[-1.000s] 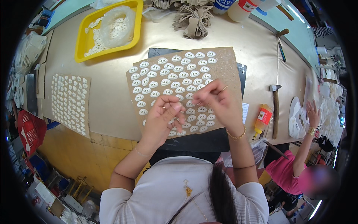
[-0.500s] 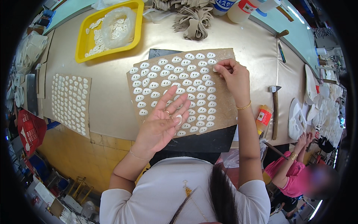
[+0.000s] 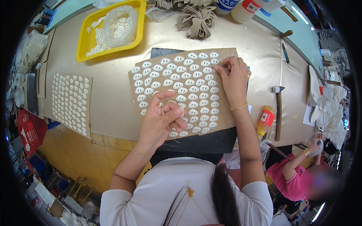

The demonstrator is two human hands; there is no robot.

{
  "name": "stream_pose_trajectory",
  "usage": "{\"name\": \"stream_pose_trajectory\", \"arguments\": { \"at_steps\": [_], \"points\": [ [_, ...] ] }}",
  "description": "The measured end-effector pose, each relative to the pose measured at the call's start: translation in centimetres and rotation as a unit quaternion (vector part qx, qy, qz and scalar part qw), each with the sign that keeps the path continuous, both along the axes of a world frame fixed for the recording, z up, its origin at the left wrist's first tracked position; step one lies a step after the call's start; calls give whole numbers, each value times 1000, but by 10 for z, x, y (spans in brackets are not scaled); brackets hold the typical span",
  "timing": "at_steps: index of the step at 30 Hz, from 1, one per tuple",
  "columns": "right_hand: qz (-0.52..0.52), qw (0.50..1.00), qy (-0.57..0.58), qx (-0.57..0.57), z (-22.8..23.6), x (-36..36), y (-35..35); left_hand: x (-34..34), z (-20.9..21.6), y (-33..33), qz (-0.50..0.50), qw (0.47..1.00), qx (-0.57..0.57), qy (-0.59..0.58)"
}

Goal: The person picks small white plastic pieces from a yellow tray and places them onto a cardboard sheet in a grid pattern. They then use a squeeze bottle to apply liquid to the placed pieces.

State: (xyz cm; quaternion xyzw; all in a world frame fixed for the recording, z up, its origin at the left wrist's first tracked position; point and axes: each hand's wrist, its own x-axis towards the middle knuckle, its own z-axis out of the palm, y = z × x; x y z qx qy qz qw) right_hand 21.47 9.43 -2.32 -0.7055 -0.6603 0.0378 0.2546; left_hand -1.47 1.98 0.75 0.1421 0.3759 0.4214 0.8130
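Head: pieces (image 3: pixel 194 89), long axes mostly sideways

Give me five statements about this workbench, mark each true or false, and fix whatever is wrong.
1. The right hand is over the large cardboard sheet. True.
2. The yellow tray has nothing in it. False: the yellow tray holds loose white pieces and a plastic bag.
3. The hammer lies to the right of the large cardboard sheet. True.
4. The left hand grips the hammer. False: the left hand is over the large cardboard sheet.
5. The small cardboard sheet carries rows of white pieces. True.
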Motion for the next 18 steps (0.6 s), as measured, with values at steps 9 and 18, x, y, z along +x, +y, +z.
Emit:
{"name": "stream_pose_trajectory", "arguments": {
  "at_steps": [9, 18],
  "points": [
    [268, 821, 444, -237, 40, -32, -48, 11, 5, 1, 10, 996, 47, 69],
    [151, 728, 637, -201, 35, -44, -70, -5, 9, 28, -23, 979, 112, 169]
  ]
}}
